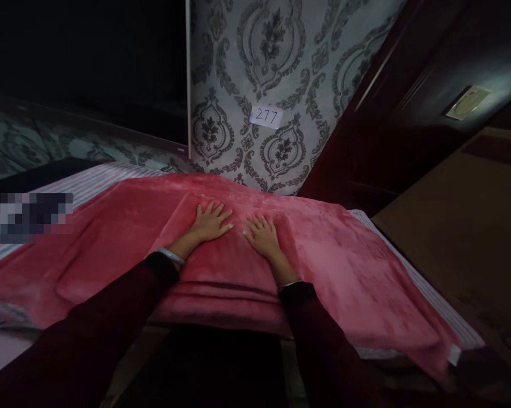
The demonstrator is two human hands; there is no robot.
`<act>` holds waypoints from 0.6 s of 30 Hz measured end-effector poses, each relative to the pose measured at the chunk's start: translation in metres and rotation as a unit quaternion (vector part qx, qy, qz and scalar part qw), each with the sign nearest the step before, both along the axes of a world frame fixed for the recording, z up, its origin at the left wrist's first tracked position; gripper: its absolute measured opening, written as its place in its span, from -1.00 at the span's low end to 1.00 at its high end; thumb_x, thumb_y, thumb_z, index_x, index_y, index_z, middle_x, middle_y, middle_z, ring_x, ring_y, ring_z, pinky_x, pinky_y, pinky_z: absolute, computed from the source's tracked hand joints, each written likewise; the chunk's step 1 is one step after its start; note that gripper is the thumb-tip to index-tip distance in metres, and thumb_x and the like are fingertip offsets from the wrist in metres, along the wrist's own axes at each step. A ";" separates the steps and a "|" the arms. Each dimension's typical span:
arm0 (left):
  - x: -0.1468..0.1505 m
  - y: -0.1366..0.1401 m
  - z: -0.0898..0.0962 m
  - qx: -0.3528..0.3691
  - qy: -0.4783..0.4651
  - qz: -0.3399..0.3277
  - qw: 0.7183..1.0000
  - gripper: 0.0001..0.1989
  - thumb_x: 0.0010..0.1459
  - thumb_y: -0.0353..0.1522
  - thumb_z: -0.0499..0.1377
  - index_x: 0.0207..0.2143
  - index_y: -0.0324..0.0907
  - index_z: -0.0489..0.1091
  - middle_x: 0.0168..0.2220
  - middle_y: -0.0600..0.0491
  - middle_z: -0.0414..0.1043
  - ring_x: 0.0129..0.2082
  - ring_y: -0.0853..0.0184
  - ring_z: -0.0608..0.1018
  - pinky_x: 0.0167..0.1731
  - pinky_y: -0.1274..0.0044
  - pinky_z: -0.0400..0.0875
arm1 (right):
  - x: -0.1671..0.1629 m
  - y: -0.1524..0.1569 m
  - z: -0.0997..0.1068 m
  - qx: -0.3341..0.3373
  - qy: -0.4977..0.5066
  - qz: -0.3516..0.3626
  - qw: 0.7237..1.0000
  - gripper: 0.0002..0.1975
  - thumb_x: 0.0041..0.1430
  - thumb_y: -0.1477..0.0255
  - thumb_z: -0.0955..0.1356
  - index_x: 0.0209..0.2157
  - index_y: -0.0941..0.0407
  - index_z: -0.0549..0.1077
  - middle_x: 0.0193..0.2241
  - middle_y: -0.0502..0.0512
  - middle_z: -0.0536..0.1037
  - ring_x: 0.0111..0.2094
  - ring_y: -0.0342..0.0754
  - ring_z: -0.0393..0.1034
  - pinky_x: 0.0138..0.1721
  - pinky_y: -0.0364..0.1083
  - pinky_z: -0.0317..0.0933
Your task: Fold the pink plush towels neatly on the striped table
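A plush red-pink blanket (332,266) lies spread over a surface in front of me, with its middle part folded into a layered strip whose creases show at the near edge. My left hand (211,222) rests flat on this folded part, fingers spread, with a bracelet at the wrist. To its right, my right hand (262,235) presses flat on the same fold, fingers apart and a thin band on the wrist. Neither hand grips anything. The blanket's right corner hangs over the near edge.
A striped cloth (97,184) shows beneath the blanket at left and right. At the back left is a large dark screen (85,68). A patterned wall (272,56) bears a paper marked 277 (266,117). A brown box-like object (459,226) stands at the right.
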State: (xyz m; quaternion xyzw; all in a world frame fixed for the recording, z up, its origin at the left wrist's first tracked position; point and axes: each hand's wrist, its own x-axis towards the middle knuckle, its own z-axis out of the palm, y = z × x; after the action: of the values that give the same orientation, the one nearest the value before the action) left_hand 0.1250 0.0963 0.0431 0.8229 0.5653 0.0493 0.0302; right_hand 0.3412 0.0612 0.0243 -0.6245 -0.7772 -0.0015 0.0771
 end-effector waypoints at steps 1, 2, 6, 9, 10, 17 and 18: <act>0.000 0.000 0.000 0.002 -0.003 -0.001 1.000 -0.31 0.39 0.04 -0.10 0.47 0.04 0.05 0.52 -0.07 -0.12 0.50 -0.12 -0.10 0.35 -0.15 -0.25 | 0.001 -0.002 0.000 0.001 0.000 0.001 1.000 -0.45 0.49 0.09 0.18 0.42 -0.12 0.18 0.46 0.02 0.10 0.47 0.16 -0.09 0.41 0.31 -0.16; 0.000 0.000 0.000 0.004 -0.007 -0.002 1.000 -0.31 0.39 0.05 -0.10 0.47 0.04 0.05 0.52 -0.07 -0.11 0.50 -0.12 -0.09 0.34 -0.15 -0.24 | 0.002 -0.005 0.000 0.005 0.000 0.006 1.000 -0.45 0.49 0.09 0.18 0.42 -0.12 0.18 0.47 0.03 0.09 0.47 0.15 -0.10 0.41 0.31 -0.15; -0.001 -0.001 -0.003 0.020 -0.026 -0.005 0.999 -0.31 0.39 0.04 -0.08 0.46 0.02 0.09 0.51 -0.11 -0.07 0.50 -0.14 -0.06 0.33 -0.17 -0.22 | 0.008 -0.024 -0.002 0.020 -0.004 0.013 1.000 -0.45 0.49 0.11 0.20 0.41 -0.08 0.20 0.46 0.10 0.11 0.47 0.15 -0.09 0.40 0.28 -0.12; -0.002 0.000 -0.004 0.029 -0.032 -0.012 0.999 -0.31 0.38 0.04 -0.08 0.46 0.00 0.09 0.51 -0.13 -0.07 0.49 -0.16 -0.06 0.33 -0.19 -0.22 | 0.012 -0.044 -0.005 0.021 -0.007 -0.008 1.000 -0.46 0.49 0.12 0.21 0.40 -0.07 0.24 0.46 0.13 0.12 0.47 0.19 -0.08 0.38 0.31 -0.08; -0.003 0.000 -0.005 0.029 -0.031 -0.013 0.999 -0.30 0.38 0.04 -0.08 0.46 0.00 0.08 0.51 -0.13 -0.08 0.50 -0.16 -0.07 0.33 -0.18 -0.23 | 0.013 -0.051 -0.005 0.021 -0.007 -0.012 1.000 -0.47 0.49 0.12 0.21 0.39 -0.07 0.24 0.46 0.13 0.11 0.47 0.21 -0.08 0.38 0.33 -0.08; -0.014 0.001 -0.002 -0.002 -0.024 -0.044 0.999 -0.27 0.38 0.03 -0.07 0.49 -0.01 -0.04 0.53 -0.13 -0.20 0.51 -0.13 -0.15 0.34 -0.15 -0.23 | 0.026 -0.102 -0.009 0.021 -0.006 -0.027 0.999 -0.48 0.48 0.15 0.22 0.39 -0.10 0.25 0.44 0.11 0.14 0.46 0.24 -0.07 0.36 0.36 -0.05; -0.018 0.000 -0.003 0.000 -0.025 -0.055 0.998 -0.27 0.38 0.02 -0.06 0.50 0.01 -0.05 0.54 -0.11 -0.22 0.51 -0.12 -0.16 0.35 -0.14 -0.22 | 0.028 -0.110 -0.010 0.024 -0.009 -0.025 0.999 -0.48 0.48 0.16 0.23 0.39 -0.09 0.25 0.44 0.12 0.15 0.46 0.25 -0.05 0.36 0.35 -0.04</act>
State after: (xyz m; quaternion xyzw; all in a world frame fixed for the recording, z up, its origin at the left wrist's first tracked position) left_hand 0.1067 0.0966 0.0396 0.8514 0.5178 0.0683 0.0474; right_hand 0.3697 -0.0484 0.0140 -0.6417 -0.7618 -0.0277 0.0845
